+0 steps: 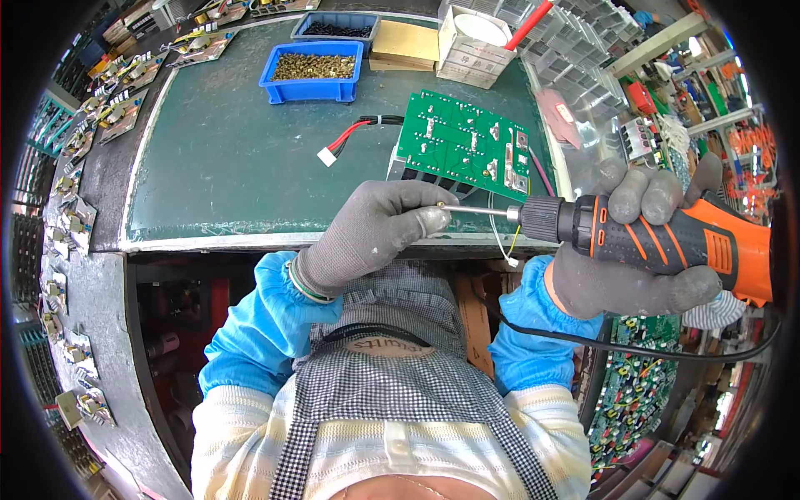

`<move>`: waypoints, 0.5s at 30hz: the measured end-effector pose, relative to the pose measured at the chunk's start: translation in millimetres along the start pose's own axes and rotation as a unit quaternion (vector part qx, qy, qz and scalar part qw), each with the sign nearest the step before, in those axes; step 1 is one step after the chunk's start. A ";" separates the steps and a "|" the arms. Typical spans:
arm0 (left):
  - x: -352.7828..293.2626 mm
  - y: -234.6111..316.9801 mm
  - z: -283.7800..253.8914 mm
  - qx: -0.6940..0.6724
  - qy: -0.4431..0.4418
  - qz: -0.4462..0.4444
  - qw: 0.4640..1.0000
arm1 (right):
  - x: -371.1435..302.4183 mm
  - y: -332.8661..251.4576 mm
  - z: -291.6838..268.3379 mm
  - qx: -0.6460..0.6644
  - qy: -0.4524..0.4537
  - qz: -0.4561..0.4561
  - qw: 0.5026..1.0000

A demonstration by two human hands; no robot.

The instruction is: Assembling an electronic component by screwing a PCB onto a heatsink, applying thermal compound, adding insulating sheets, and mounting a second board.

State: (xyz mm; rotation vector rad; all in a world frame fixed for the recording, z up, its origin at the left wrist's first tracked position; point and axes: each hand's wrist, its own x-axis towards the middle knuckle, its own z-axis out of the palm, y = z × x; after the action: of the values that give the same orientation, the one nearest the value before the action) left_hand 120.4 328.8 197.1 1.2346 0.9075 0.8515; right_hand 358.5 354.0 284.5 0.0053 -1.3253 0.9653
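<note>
In my gloved right hand lies an orange and black electric screwdriver, its long bit pointing left. My gloved left hand pinches a small brass screw at the tip of that bit. Just beyond the bit, a green circuit board sits tilted on a dark finned heatsink on the workbench. A red and black cable with a white connector runs out from the board's left side. Thin wires with a small white plug hang over the bench's front edge.
On the green bench mat stand a blue bin of brass screws, a dark bin of black parts, brown cardboard sheets and a white box. Metal heatsinks pile up at right. The screwdriver's black cord loops below my right hand.
</note>
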 end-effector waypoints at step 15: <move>-0.3 -13.9 5.1 0.003 0.056 0.032 0.998 | -4.8 18.0 3.9 -0.011 0.073 -0.029 0.997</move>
State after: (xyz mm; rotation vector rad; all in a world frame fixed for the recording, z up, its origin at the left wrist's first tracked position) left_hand 125.6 324.6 183.9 1.2368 0.9649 0.9776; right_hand 345.1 360.5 272.8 -0.0439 -1.1951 0.8848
